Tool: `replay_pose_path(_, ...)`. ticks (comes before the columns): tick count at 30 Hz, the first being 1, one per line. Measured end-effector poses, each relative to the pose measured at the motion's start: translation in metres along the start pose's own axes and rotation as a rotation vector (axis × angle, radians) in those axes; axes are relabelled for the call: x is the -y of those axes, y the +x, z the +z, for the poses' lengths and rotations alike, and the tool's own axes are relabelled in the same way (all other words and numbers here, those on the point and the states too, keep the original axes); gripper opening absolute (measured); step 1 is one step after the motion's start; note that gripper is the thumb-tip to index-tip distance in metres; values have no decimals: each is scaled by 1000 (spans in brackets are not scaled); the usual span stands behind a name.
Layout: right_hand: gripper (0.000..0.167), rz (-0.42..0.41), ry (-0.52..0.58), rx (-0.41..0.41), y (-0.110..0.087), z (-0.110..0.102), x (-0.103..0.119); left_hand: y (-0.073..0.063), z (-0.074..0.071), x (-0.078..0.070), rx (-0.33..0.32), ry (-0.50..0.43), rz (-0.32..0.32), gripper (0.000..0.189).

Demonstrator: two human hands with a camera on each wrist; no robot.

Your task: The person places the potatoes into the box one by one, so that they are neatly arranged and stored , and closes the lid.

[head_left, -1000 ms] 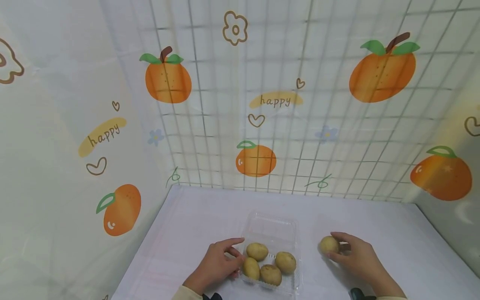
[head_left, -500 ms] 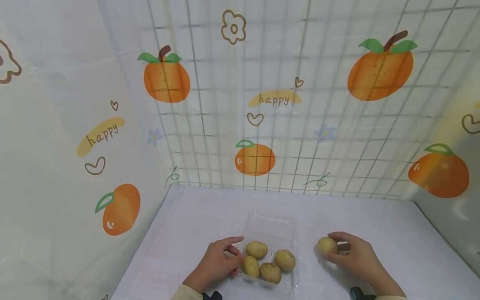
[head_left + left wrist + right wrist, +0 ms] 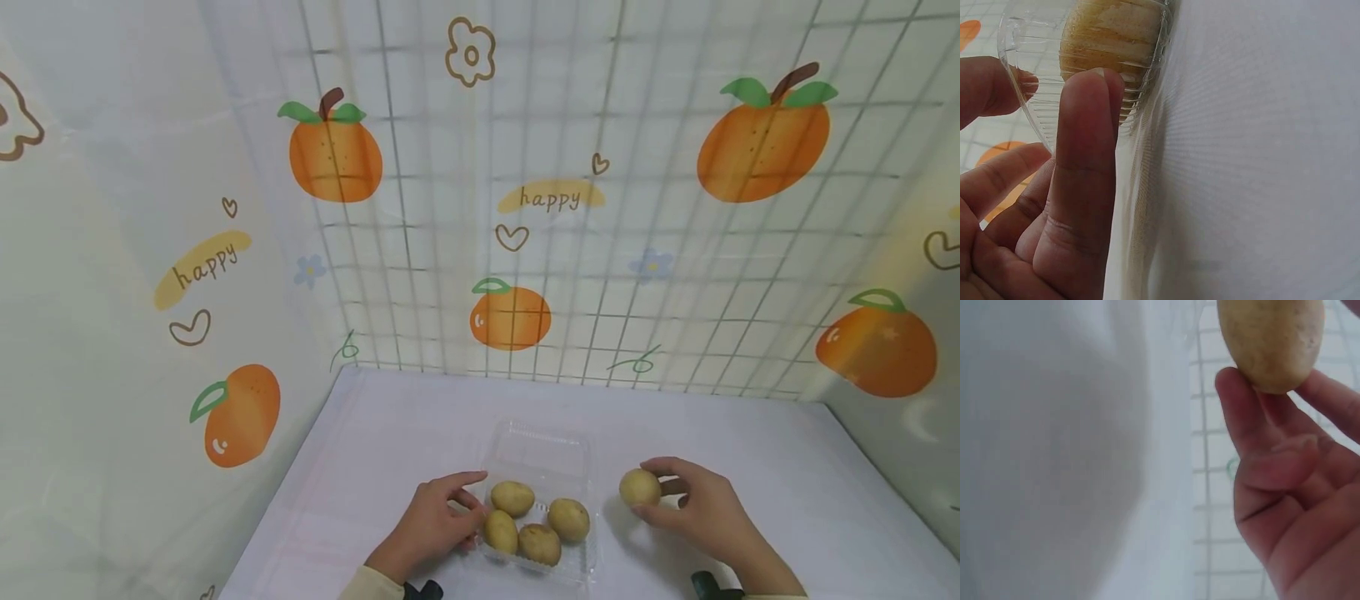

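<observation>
A clear plastic clamshell box [image 3: 596,542] stands on the white table with its lid [image 3: 542,450] folded back. Several potatoes [image 3: 540,544] lie inside it. My left hand [image 3: 438,521] is at the box's left side, thumb against the ribbed wall in the left wrist view and index finger reaching along the edge. One potato [image 3: 1110,37] shows through that wall. To the right of the box, my right hand [image 3: 701,508] holds another potato [image 3: 640,487] between thumb and fingertips. The right wrist view has this held potato [image 3: 1272,344] above the fingers, its upper part cut off.
The white tabletop [image 3: 405,425] ends at a pale curtain [image 3: 420,250] printed with oranges and "happy", with a wire grid showing through. Another curtained side rises on the left. Dark straps show at both wrists, below pale sleeves.
My right hand has carried its potato a little to the left and upward, closer to the box. The left hand and the potatoes in the box stay where they were.
</observation>
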State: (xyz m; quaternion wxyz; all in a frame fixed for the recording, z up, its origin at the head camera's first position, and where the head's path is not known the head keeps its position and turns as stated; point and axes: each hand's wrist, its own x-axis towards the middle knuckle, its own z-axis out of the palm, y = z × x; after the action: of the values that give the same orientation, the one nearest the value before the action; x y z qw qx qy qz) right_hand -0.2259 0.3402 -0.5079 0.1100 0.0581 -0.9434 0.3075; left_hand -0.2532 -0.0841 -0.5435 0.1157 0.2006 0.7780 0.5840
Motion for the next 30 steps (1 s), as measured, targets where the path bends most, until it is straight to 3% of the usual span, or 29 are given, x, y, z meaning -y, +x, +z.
replay_pose_path(5,65,-89,19,-12,1,1,23,0,-2,-2,1,6,5,57)
replay_pose_path(12,57,-195,92,51,4,9,54,-1,-3,-4,-10,2,-10,57)
replay_pose_path(24,50,-330,156,106,14,21,77,-3,0,-9,-11,2,5,55)
replay_pose_path(30,47,-369,195,198,18,29,91,-3,-1,-6,0,-10,5,56)
